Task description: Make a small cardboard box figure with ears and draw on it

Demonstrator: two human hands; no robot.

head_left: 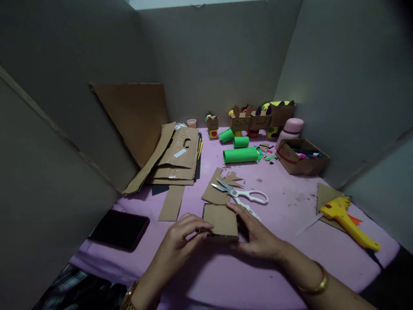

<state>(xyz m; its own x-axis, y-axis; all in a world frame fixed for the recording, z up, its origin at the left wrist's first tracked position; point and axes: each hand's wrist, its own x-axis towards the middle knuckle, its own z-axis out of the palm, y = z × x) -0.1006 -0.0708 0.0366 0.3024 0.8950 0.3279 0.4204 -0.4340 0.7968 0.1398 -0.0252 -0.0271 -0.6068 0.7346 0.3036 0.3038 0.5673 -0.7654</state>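
Between both hands is a small square cardboard box (221, 218), its flat face turned up towards me. My left hand (183, 239) pinches the near left corner between thumb and fingers. Around the right side curls my right hand (254, 234), fingertips at the far right corner and thumb low at the near edge. Just beyond the box lie white-handled scissors (235, 193), blades apart, partly over a cut cardboard piece (214, 189). A cardboard strip (171, 203) rests to the left. The underside of the box is hidden.
A phone (119, 229) lies left, a yellow glue gun (348, 219) right. Stacked cardboard (180, 150) stands back left. Green tubes (240, 155), cardboard-headed figures (240, 122), a pink bottle (290, 128) and a box of pens (303, 161) are farther back. Grey panels (213, 60) enclose the table.
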